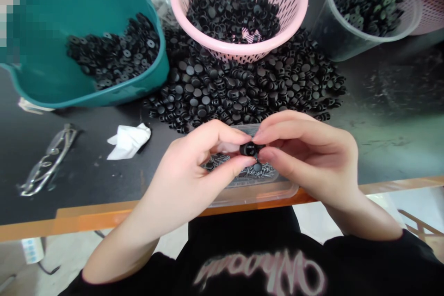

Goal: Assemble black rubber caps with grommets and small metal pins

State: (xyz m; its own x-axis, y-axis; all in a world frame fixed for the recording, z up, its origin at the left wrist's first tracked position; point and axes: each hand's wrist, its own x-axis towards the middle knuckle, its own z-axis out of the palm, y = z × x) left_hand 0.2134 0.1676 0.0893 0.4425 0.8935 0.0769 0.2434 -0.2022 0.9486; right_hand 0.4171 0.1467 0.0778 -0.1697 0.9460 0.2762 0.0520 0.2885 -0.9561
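The left hand point(183, 171) and right hand point(310, 157) pinch a small black plastic fastener point(248, 149) fingertip to fingertip; it looks light and stiff, best held by its edges.

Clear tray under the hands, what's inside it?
The clear plastic tray holds small metal screws. The left hand and right hand, pinching a black plastic piece, cover the rest from view.

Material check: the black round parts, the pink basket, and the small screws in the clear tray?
The black round parts look like moulded plastic or possibly rubber: matte, uniform, faint sheen. The pink basket looks like moulded plastic, with a one-piece perforated wall. The small screws look metallic, grey and glinting, perhaps plated steel; the exact metal can't be told.
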